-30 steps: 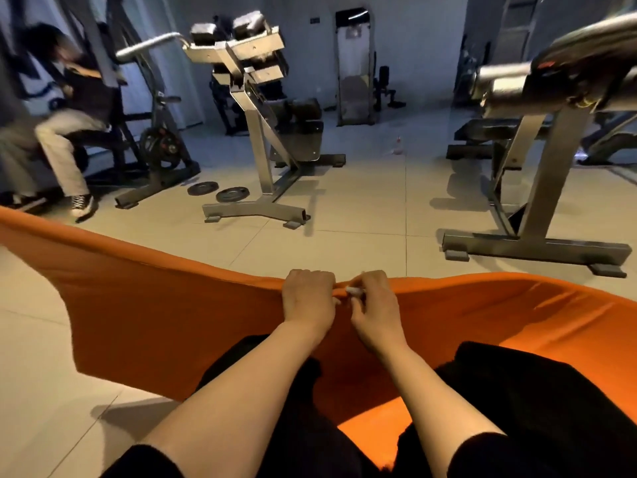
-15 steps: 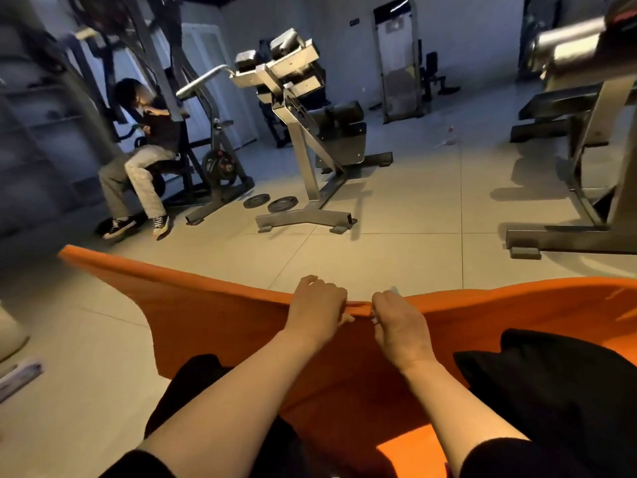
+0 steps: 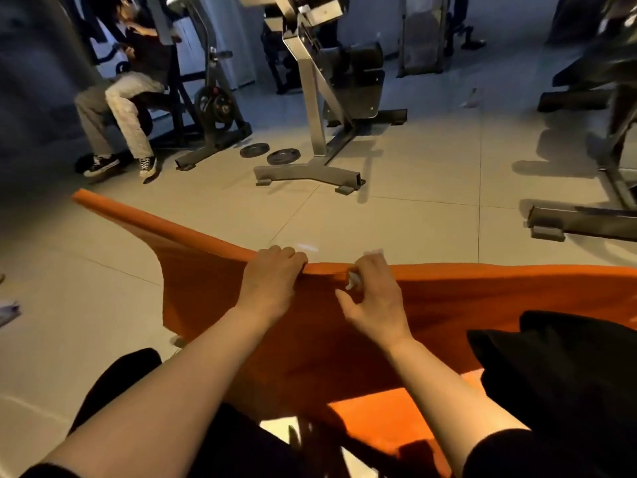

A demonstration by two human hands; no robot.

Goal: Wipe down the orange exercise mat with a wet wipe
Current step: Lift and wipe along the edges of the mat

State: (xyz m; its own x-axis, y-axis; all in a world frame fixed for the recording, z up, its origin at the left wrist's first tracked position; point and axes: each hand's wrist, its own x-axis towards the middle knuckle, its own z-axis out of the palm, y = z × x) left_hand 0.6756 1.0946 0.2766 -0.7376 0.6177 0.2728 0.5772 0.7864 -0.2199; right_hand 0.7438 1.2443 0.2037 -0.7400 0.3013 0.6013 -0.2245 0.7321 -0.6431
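Nearest the camera, two bare forearms are reaching forward over dark-clad legs. The orange exercise mat [image 3: 465,305] is lying partly across the lap and rising to a lifted edge that is running across the view, its left end [image 3: 103,208] hanging above the tiled floor [image 3: 396,219]. The left hand [image 3: 272,281] is gripping that upper edge, its fingers [image 3: 289,255] curling over the top of it. Just beside it, the right hand [image 3: 375,298] is holding the same edge, fingers curled and pinching a small white wet wipe [image 3: 355,279] against the mat; a bit of white is also poking out above the knuckles. The two hands are near each other but apart.

No container is showing anywhere in the view.

Farther off, two round black weight plates [image 3: 254,150] are lying flat on the floor, side by side, just beside the base of a grey metal exercise machine [image 3: 310,98]. To the left, one other person [image 3: 120,105] in light trousers and dark sneakers is sitting on a second machine [image 3: 210,108]. At the right edge, the frame of a third machine [image 3: 579,222] is standing on the tiles, partly cut off. Something small and pale at the far left edge is too blurred to name.
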